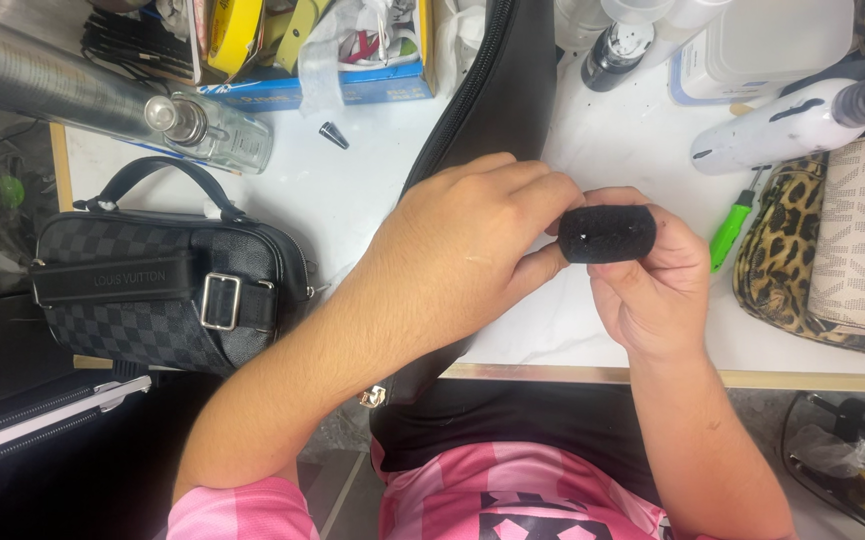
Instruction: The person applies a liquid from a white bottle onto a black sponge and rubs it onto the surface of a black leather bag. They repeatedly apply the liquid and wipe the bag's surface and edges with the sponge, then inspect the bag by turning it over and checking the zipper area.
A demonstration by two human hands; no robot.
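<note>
Black sponge block (607,233), rounded, dark, w/ small pale specks on its near face; sits centre-right in the scene, held above the white tabletop (372,190), between both hands. Right hand (652,290) lies just below and right of it: fingers curled up around the block's right end and underside, thumb along the near edge, so a closed grip on the block. Left hand (482,240) comes in from the left, back of hand toward the camera; fingers bent over, thumb and fingertips pressed to the block's left end, pinching it. Both hands touch the block; hands nearly meet under it.

Beneath the left forearm: black bag (497,90) w/ zip edge, running from the far edge of the table toward the near edge. Left of it, checkered grey handbag (162,285) w/ buckle strap, partly over the table's near-left edge. Far left: clear glass bottle (212,130) on its side. Right of the hands: green-handled tool (730,232), then leopard-print bag (782,260), well apart from the block. Far right: white spray bottle (792,125) lying flat.
</note>
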